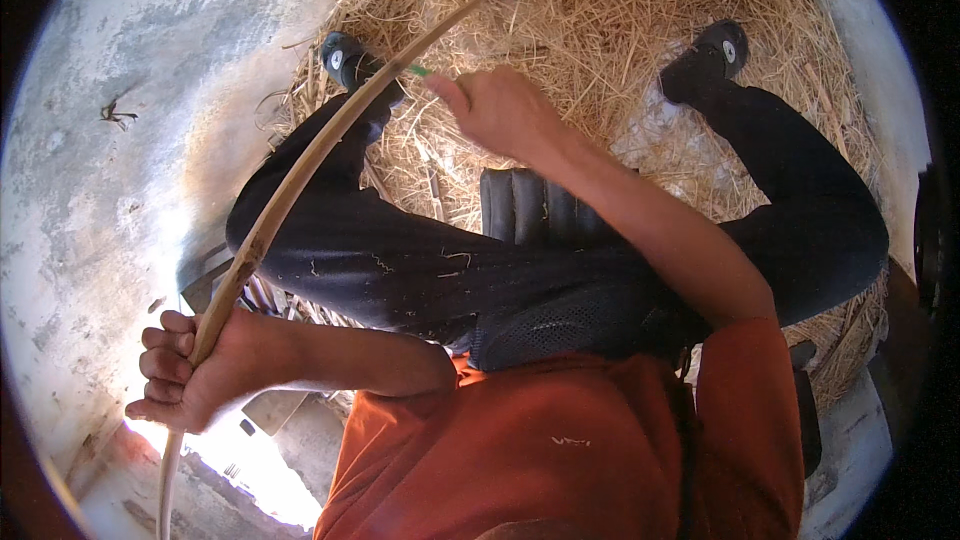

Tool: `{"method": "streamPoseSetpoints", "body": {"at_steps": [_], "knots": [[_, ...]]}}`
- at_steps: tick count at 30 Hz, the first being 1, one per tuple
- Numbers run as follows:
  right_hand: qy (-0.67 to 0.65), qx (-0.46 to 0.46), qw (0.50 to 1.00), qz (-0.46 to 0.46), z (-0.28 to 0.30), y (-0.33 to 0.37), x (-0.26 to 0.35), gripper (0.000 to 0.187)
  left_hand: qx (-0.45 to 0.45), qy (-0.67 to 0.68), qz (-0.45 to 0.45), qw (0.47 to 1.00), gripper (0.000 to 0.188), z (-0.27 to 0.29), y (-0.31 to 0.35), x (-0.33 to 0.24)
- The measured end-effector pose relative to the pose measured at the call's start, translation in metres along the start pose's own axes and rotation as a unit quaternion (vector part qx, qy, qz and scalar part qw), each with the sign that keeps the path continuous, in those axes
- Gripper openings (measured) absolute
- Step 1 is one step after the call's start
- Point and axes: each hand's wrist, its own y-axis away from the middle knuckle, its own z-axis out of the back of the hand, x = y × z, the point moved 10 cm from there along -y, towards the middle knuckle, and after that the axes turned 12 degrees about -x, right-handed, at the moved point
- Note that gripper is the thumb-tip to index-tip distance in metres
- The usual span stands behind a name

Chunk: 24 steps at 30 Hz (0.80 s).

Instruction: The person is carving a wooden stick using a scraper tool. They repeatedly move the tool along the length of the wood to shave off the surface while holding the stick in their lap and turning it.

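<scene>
A long, curved, peeled wooden stick runs from the lower left up to the straw at the top, with a few dark patches on its surface. My left hand is wrapped round its lower part, fingers curled over. Farther up, my right hand is closed on a small green object that meets the stick's side. Only a short green piece shows past the thumb; the rest is hidden in the fist, so its kind cannot be made out.
Loose straw and shavings cover the floor ahead, between my dark shoes. A pale, stained wall or floor surface lies to the left. A black ribbed cushion-like thing sits between my legs. Bright light falls at the lower left.
</scene>
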Motion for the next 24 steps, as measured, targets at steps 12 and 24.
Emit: {"method": "streamPoseSetpoints", "body": {"at_steps": [12,24], "knots": [[0.080,-0.048,0.993,-0.077,-0.007,-0.068,-0.084,0.064,-0.013,0.000,0.018,1.000,0.045,0.006,-0.017,0.010],[0.191,-0.014,0.973,-0.128,0.005,-0.087,-0.122,0.061,-0.011,0.086,0.058,0.995,0.044,-0.004,-0.025,-0.014]]}}
